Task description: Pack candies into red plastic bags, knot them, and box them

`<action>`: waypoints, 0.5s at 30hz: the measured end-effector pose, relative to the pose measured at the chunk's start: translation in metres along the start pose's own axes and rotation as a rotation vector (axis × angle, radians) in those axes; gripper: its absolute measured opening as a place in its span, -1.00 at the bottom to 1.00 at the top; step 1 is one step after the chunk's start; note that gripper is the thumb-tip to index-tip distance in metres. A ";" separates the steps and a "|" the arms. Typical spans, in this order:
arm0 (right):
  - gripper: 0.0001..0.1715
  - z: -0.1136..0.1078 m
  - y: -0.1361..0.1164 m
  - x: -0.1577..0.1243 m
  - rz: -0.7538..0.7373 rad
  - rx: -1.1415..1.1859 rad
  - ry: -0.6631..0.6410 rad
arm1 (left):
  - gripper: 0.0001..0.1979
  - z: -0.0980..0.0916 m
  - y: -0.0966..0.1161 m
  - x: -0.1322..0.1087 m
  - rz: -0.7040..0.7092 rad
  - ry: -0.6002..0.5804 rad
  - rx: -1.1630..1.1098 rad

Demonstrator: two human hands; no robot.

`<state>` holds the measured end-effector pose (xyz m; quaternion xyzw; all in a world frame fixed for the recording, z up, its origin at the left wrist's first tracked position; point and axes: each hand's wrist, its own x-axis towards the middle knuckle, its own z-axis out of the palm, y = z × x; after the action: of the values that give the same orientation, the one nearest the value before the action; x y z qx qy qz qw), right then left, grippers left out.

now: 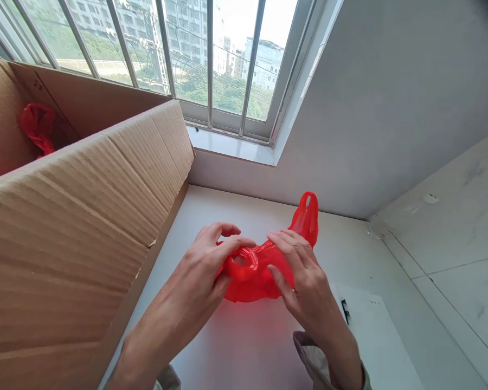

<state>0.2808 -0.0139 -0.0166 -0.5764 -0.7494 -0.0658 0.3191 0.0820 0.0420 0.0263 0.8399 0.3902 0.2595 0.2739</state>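
Red plastic bag (254, 281) is seen lying on the white desk (244, 336), just right of the cardboard box (85, 216), with one handle loop raised on the side away from the box. Left hand (211, 265), nearer the box: fingers (236, 246) are curled and pinched on the bag's bunched handle. Right hand (301, 271), farther from the box: fingers (287, 244) are laid close together, stretched over the bag; whether it is gripped cannot be told. A second red bag (36, 127) is noted inside the box.

red plastic bag (254, 276) | crumpled, one handle loop upright | on white tabletop
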 end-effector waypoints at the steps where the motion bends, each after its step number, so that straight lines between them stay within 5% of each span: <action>1: -0.50 0.006 0.000 0.002 -0.047 -0.017 -0.060 | -0.45 -0.001 -0.001 -0.001 0.000 0.010 0.023; 6: -0.80 0.002 0.000 0.000 -0.072 0.029 -0.275 | -0.62 -0.006 -0.004 0.000 -0.084 0.112 0.067; 10: -0.60 -0.020 0.001 -0.011 -0.052 -0.008 -0.287 | -0.71 -0.006 -0.007 0.003 -0.169 0.210 0.062; 13: -0.48 -0.027 0.002 -0.016 0.174 -0.067 -0.434 | -0.60 -0.006 -0.010 0.003 -0.216 0.229 0.033; 15: -0.62 -0.026 0.003 -0.016 0.353 -0.092 -0.518 | -0.55 -0.008 -0.011 0.003 -0.209 0.236 -0.033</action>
<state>0.2964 -0.0384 -0.0056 -0.7090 -0.6904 0.1059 0.0974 0.0725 0.0526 0.0256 0.7538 0.5004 0.3331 0.2654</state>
